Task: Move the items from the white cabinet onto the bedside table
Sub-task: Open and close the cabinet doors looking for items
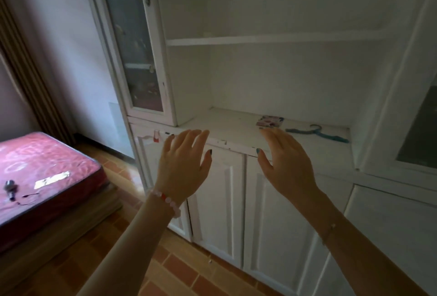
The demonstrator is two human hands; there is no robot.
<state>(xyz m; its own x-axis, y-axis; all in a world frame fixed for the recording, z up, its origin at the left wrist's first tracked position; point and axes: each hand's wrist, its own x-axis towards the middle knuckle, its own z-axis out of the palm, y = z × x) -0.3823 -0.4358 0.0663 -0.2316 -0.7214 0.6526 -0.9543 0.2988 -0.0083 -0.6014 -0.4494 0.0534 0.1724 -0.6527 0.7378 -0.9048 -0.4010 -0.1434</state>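
Presently at reach stage. Spread open and empty, left hand and right hand raised before white cabinet. Patterned packet and teal hanger lying on its ledge, near right hand. Next, likely: pinch thin packet off ledge.

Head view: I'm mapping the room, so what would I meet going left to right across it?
The mattress → glass door → left hand → packet → hanger.
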